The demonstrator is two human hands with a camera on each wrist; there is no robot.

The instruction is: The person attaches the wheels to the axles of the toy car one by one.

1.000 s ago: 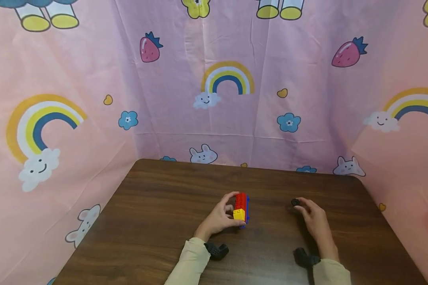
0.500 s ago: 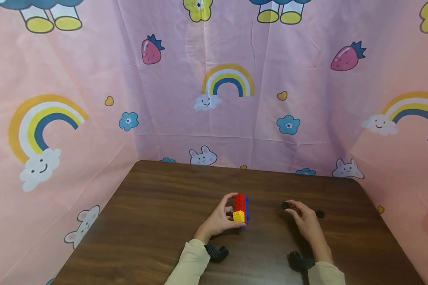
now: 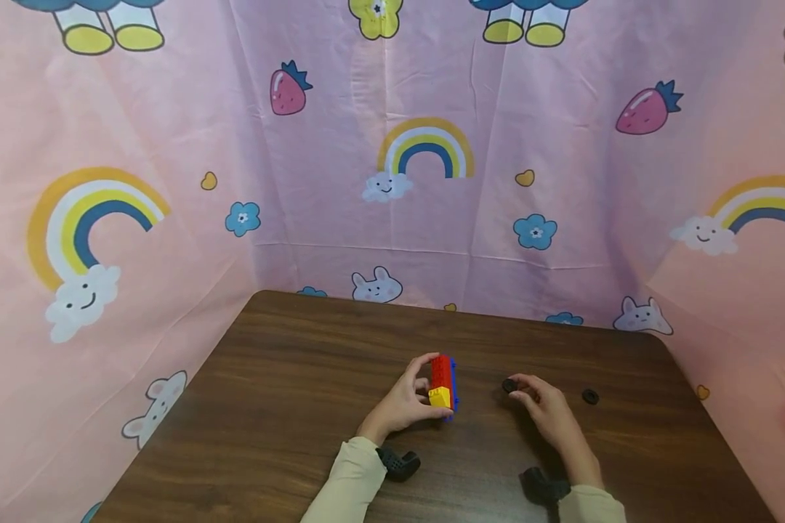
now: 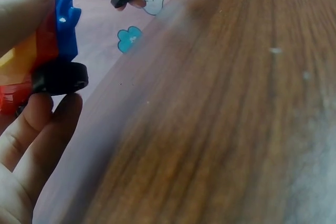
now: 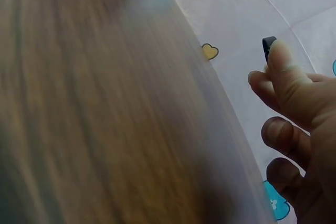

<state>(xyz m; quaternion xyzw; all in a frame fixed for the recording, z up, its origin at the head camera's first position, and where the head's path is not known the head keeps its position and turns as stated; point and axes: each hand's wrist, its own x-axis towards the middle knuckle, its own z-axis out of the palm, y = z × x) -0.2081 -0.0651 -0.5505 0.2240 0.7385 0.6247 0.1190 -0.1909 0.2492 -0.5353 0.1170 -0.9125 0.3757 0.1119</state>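
Observation:
My left hand (image 3: 399, 401) grips a toy vehicle (image 3: 441, 378) of red, yellow and blue building blocks, thumb on the near end and a finger on the far end. The left wrist view shows a black wheel (image 4: 60, 78) on the vehicle, with fingertips beside it. To the right, my right hand (image 3: 549, 410) pinches a small black wheel (image 3: 509, 386) between thumb and forefinger. That wheel (image 5: 269, 46) is mostly covered by the thumb in the right wrist view. A gap separates it from the vehicle. Another black wheel (image 3: 590, 396) lies flat on the table, right of my right hand.
The dark wooden table (image 3: 288, 378) is enclosed at the back and sides by a pink printed cloth (image 3: 327, 218). A black wrist device sits on each wrist, the left one (image 3: 399, 465) close to the tabletop.
My right hand has moved left toward the vehicle with the pinched wheel. The wheel on the table, hidden a second ago, has come into sight. My left hand has stayed nearly still.

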